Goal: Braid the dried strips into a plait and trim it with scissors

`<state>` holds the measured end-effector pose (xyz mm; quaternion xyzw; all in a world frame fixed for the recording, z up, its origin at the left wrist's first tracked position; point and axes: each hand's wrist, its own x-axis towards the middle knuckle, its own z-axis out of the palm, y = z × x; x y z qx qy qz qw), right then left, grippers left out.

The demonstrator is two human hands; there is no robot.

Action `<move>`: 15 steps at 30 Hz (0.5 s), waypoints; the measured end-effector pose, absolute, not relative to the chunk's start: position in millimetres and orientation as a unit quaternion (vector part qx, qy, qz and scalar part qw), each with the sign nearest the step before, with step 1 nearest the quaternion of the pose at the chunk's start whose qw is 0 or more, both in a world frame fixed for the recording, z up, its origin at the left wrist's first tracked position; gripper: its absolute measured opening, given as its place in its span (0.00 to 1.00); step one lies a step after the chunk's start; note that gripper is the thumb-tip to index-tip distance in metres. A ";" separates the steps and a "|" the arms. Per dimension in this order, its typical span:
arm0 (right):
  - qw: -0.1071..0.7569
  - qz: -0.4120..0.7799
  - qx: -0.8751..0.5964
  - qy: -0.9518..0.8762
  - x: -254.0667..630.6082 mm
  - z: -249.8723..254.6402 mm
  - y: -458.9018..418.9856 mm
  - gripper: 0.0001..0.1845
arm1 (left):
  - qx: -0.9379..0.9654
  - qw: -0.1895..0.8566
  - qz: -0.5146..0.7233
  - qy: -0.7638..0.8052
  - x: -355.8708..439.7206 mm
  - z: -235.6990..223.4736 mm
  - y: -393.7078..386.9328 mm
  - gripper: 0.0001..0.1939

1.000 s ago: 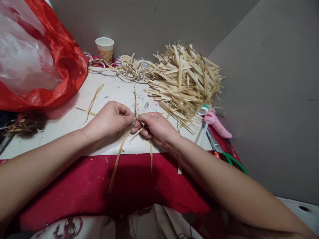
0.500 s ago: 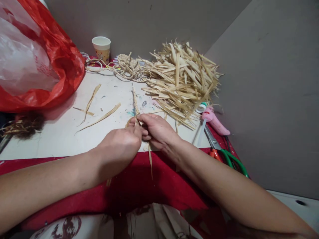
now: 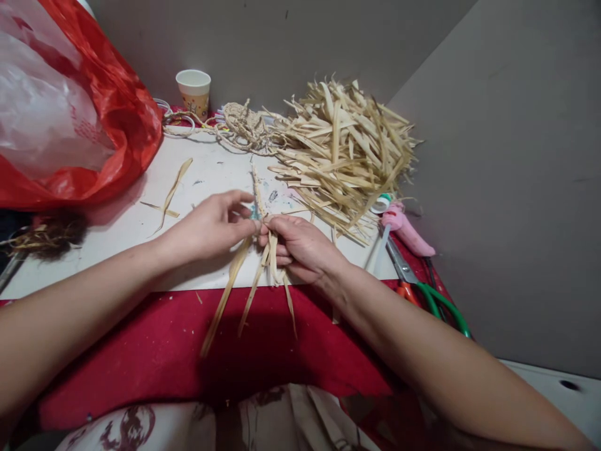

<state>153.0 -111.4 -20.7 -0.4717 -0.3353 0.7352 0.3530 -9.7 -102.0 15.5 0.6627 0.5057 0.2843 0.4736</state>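
Note:
A thin braid (image 3: 258, 194) of pale dry leaf strips lies on the white board, pointing away from me. My right hand (image 3: 303, 247) pinches its near end between thumb and forefinger, the other fingers curled underneath. Several loose strips (image 3: 253, 291) hang from that end over the board's front edge. On the braid's left side is my left hand (image 3: 216, 222), its fingers apart and slightly bent. Its thumb tip reaches the braid near the right thumb, beside the top of a long strip (image 3: 228, 294). Whether the left thumb presses on a strip is hard to see.
A heap of dry strips (image 3: 352, 150) lies at the back right, beside coiled braided cord (image 3: 241, 125) and a paper cup (image 3: 194, 94). To the right are a pink glue gun (image 3: 407, 233) and scissors (image 3: 439, 300). A red plastic bag (image 3: 136, 138) bulges at the left.
My left hand has moved left and opened away from the braid. The loose strips now hang spread out below. My right hand keeps its pinch in nearly the same place.

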 end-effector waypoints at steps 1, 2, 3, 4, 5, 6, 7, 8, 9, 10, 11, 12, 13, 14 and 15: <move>0.349 0.737 -0.468 -0.341 153.1 -20.8 -110.9 0.07 | 0.626 0.529 0.278 0.501 -8.5 8.1 -98.2 0.19; 0.344 0.739 -0.465 -0.347 153.2 -20.8 -110.5 0.07 | 0.591 0.583 0.272 0.486 -7.1 1.9 -95.8 0.17; 0.339 0.739 -0.461 -0.355 153.4 -20.8 -110.1 0.08 | 0.560 0.631 0.266 0.466 -5.7 -2.5 -94.5 0.13; 0.332 0.740 -0.459 -0.362 153.6 -20.6 -109.7 0.09 | 0.536 0.670 0.258 0.444 -4.6 -5.3 -94.1 0.09; 0.327 0.740 -0.458 -0.368 153.9 -20.2 -109.3 0.09 | 0.519 0.699 0.249 0.425 -3.8 -6.7 -94.2 0.06; 0.321 0.739 -0.460 -0.373 154.2 -19.7 -109.0 0.09 | 0.508 0.717 0.238 0.413 -3.3 -7.2 -94.5 0.05; 0.317 0.736 -0.465 -0.377 154.6 -19.1 -108.7 0.09 | 0.505 0.723 0.227 0.412 -3.2 -7.2 -94.8 0.05; 0.312 0.733 -0.470 -0.380 154.9 -18.3 -108.5 0.09 | 0.509 0.718 0.220 0.421 -3.3 -7.1 -94.8 0.05; 0.309 0.728 -0.477 -0.383 155.1 -17.6 -108.2 0.08 | 0.521 0.700 0.218 0.437 -3.6 -7.2 -94.5 0.06; 0.305 0.724 -0.484 -0.387 155.2 -16.8 -107.9 0.08 | 0.541 0.673 0.219 0.454 -3.9 -7.7 -94.0 0.07; 0.300 0.719 -0.490 -0.392 155.2 -16.2 -107.7 0.08 | 0.568 0.638 0.222 0.471 -4.3 -8.4 -93.4 0.08; 0.295 0.715 -0.494 -0.398 155.2 -15.7 -107.4 0.08 | 0.595 0.600 0.225 0.485 -4.6 -9.2 -92.7 0.08; 0.290 0.710 -0.497 -0.405 155.2 -15.4 -107.2 0.08 | 0.620 0.565 0.226 0.495 -4.8 -10.0 -92.0 0.09; 0.285 0.706 -0.500 -0.413 155.3 -15.2 -107.0 0.08 | 0.641 0.538 0.225 0.499 -5.0 -10.6 -91.4 0.09; 0.280 0.702 -0.501 -0.422 155.6 -15.1 -106.8 0.08 | 0.655 0.522 0.223 0.498 -5.0 -10.9 -91.0 0.10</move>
